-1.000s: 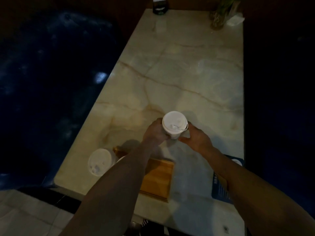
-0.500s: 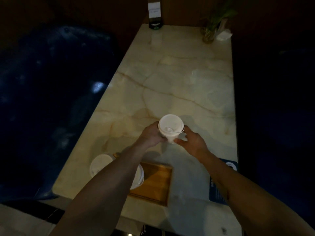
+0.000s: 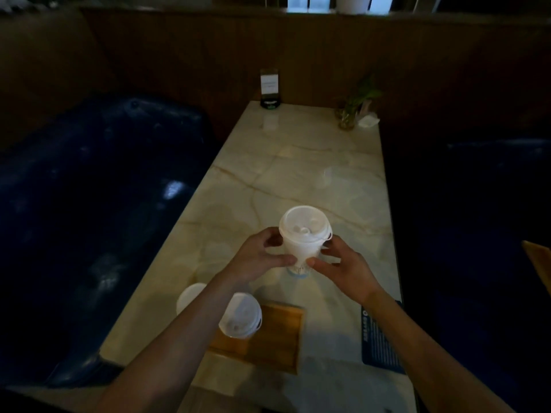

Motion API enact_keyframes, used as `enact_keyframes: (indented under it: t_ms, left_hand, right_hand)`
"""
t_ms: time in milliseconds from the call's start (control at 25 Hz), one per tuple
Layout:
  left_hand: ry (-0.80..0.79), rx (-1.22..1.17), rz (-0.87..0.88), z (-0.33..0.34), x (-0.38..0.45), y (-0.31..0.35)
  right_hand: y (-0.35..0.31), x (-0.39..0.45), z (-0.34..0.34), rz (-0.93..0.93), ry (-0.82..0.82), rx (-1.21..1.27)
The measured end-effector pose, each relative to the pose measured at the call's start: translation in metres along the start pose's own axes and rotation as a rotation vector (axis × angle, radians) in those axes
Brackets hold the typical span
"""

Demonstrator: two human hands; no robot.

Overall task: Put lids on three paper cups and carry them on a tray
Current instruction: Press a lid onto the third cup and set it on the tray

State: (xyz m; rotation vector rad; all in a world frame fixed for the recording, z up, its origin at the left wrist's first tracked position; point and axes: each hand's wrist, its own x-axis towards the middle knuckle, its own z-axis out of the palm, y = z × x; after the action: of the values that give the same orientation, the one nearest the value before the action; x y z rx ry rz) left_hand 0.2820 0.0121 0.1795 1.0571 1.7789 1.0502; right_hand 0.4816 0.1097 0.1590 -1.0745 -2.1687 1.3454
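Note:
A white paper cup with a white lid [image 3: 302, 234] is held upright between both hands over the marble table [image 3: 298, 174]. My left hand [image 3: 259, 259] grips its left side and my right hand [image 3: 340, 263] its right side. Nearer to me a wooden tray [image 3: 280, 341] lies on the table with a second lidded cup [image 3: 241, 315] standing on its left part. A third white cup [image 3: 189, 296] stands left of the tray, half hidden by my left forearm.
A dark blue card [image 3: 380, 341] lies at the table's right edge. At the far end stand a sign holder [image 3: 269, 89], a small plant in a glass [image 3: 348, 114] and a napkin [image 3: 368, 120]. Dark blue seats flank the table.
The view has tilted up, showing the far wall. The cup sits higher in my hands, and the cup on the tray has come out from behind my left forearm.

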Motion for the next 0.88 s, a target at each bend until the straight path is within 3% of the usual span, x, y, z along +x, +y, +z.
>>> enact_keyframes:
  t_ms: [440, 880]
  left_hand:
    - [0.038, -0.309, 0.026, 0.016, -0.096, -0.008]
    - [0.108, -0.027, 0.142, 0.03, -0.127, -0.01]
  right_hand:
    - [-0.034, -0.088, 0.022, -0.072, 0.023, 0.303]
    - [-0.032, -0.113, 0.034, -0.068, 0.056, 0.377]
